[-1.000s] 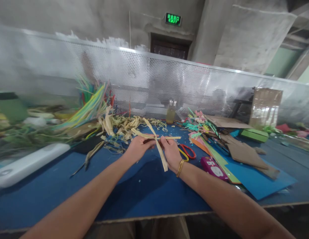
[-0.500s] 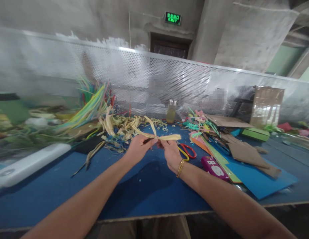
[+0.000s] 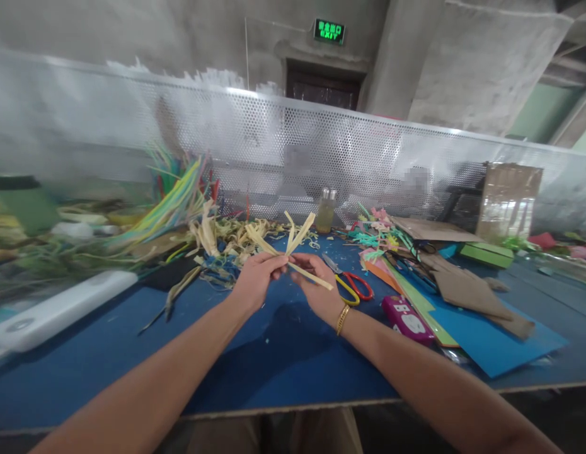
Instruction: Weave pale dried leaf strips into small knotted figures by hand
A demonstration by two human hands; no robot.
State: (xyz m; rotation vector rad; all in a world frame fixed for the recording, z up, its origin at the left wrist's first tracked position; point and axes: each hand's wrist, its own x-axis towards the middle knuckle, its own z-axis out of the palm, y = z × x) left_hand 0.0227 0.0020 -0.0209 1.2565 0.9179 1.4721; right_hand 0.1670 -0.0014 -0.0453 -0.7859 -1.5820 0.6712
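Observation:
Pale yellow dried husk strips meet at one point between my hands, above the blue table. My left hand pinches them where they cross, thumb and fingers pressed together. My right hand is at the same crossing, its fingertips closed on the strips from the right. One strip slants down across the front of my right fingers; others fan upward and to the left. Scissors with red and yellow handles lie just right of my right hand. The far fingertips of my right hand are partly hidden.
Behind my left hand spreads a heap of dried husk. A white power strip lies left. A glass bottle stands at the back, before a perforated metal screen. Right are a purple packet, coloured paper and cardboard.
The strips have turned: an end that pointed right now points up, and one strip slants down over my right hand. My right hand has opened out slightly and rolled palm-up; the left shifted little.

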